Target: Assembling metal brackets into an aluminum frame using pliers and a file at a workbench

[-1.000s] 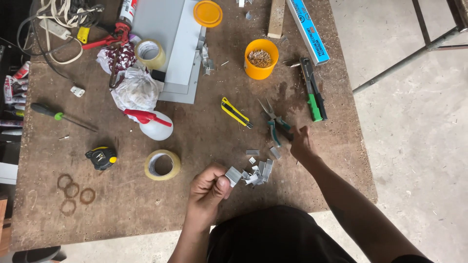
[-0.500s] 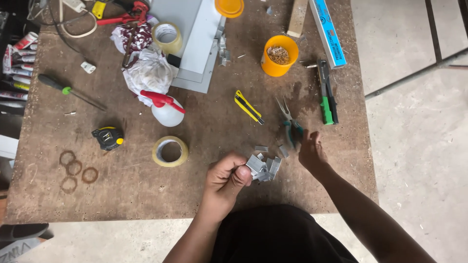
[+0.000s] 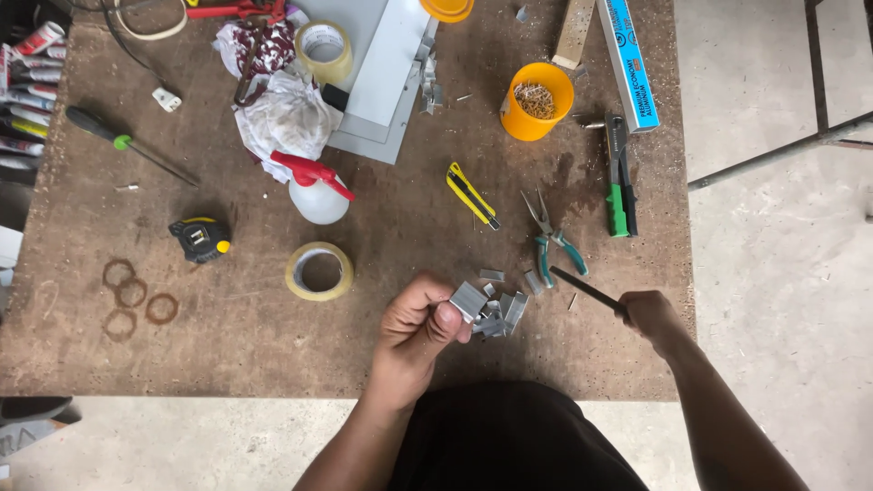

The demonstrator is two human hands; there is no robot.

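My left hand (image 3: 418, 332) is closed around a small grey metal block (image 3: 468, 300), pinched between thumb and fingers just above the brown table (image 3: 227, 336). Several similar grey metal pieces (image 3: 505, 314) lie in a small pile right beside it. My right hand (image 3: 650, 314) grips a thin dark rod-like tool (image 3: 587, 291) that points up and left toward the teal-handled pliers (image 3: 550, 241). The pliers lie on the table just beyond the pile.
A tape roll (image 3: 319, 271), tape measure (image 3: 201, 239), spray bottle (image 3: 314, 189), yellow utility knife (image 3: 471, 195), green-handled tool (image 3: 618, 177), orange cup of screws (image 3: 536, 100), screwdriver (image 3: 127, 145) and grey panels (image 3: 382, 82) lie around. Table edge runs right at x≈750.
My right hand has come away from the pliers to the right and now holds a thin dark rod. The left hand still holds the grey block. The camera view shifted.
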